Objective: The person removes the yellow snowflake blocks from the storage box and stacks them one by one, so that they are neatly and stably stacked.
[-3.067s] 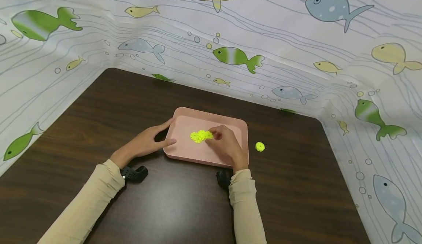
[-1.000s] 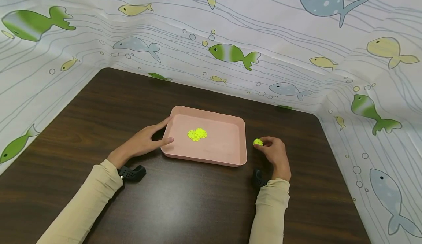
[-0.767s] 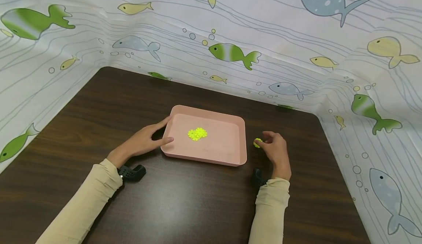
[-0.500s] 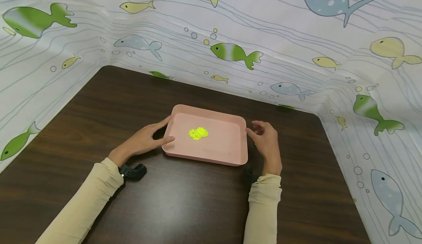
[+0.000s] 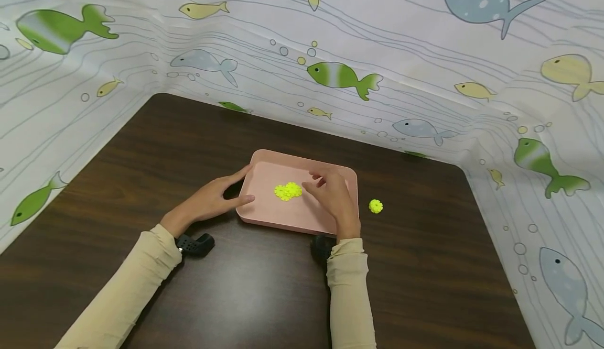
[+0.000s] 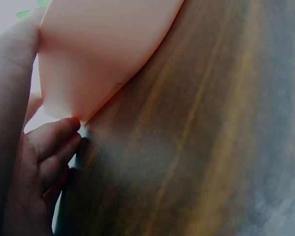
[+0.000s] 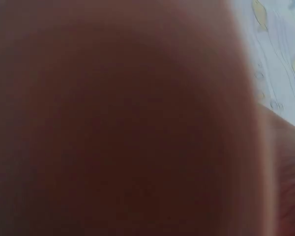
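In the head view, a pink rectangular tray (image 5: 266,210) lies on the table. Several bright yellow, notched flower-shaped discs (image 5: 287,191) overlap in a small pile inside it. My left hand (image 5: 207,199) grips the tray's left side, thumb over the rim; the left wrist view has curled fingers against the outer wall. Over the tray's right half is my right hand (image 5: 332,194), thumb and fingers apart just right of the pile, with nothing visible between them. On the table right of the tray sits a small stack of the same yellow discs (image 5: 375,206). Blurred skin fills most of the right wrist view.
The dark wood-grain table (image 5: 245,286) extends around the tray. White fish-patterned sheeting (image 5: 264,87) stands along its back, left and right edges. Each wrist wears a black strap mount, such as the left mount (image 5: 195,245).
My right hand went from the tray to the yellow stack on the right, pinched there, let go, and came back over the tray. The left hand stays on the tray's side.
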{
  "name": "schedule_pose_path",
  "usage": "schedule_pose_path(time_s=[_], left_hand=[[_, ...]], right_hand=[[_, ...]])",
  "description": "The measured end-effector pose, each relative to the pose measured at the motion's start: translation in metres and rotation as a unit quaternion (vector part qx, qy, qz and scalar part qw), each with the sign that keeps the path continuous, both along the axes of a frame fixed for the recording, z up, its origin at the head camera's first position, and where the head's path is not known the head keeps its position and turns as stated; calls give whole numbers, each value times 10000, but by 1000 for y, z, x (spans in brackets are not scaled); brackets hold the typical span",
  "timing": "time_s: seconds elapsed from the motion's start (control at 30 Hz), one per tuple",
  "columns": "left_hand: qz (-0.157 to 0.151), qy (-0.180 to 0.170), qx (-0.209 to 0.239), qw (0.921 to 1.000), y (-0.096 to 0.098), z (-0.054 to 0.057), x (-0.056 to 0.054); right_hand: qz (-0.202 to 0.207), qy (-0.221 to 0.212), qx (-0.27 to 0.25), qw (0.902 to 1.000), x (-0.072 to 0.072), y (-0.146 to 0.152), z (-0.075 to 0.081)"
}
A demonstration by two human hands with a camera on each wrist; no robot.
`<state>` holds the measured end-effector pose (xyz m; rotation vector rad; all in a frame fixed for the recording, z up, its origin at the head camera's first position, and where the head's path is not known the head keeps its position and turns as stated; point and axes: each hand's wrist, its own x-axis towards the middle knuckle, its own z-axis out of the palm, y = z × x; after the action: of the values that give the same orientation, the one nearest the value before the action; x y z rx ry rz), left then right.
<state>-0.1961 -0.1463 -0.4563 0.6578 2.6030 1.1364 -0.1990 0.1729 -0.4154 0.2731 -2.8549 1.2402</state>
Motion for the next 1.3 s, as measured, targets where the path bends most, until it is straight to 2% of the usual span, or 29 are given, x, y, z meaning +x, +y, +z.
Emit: schedule_pose_path(time_s=[0.2, 0.4, 0.6, 0.8, 1.13, 1.3], left_hand=[[-39, 47, 39, 10000, 0, -2, -1], [-48, 45, 21, 10000, 0, -3, -2], [-46, 27, -3, 10000, 0, -3, -2], [-26, -35, 57, 10000, 0, -2, -2], [-30, -28, 8, 10000, 0, -3, -3], [-8, -16, -38, 10000, 0, -3, -3]], right_hand=[[388, -413, 311, 9979, -2, -10, -6], [664, -487, 522, 9952, -5, -18, -11], [485, -466, 719, 9951, -4, -28, -13], [478, -316, 931, 9940, -3, -32, -15], [520, -187, 893, 9945, -3, -32, -15], [406, -193, 848, 9954, -2, -30, -14]])
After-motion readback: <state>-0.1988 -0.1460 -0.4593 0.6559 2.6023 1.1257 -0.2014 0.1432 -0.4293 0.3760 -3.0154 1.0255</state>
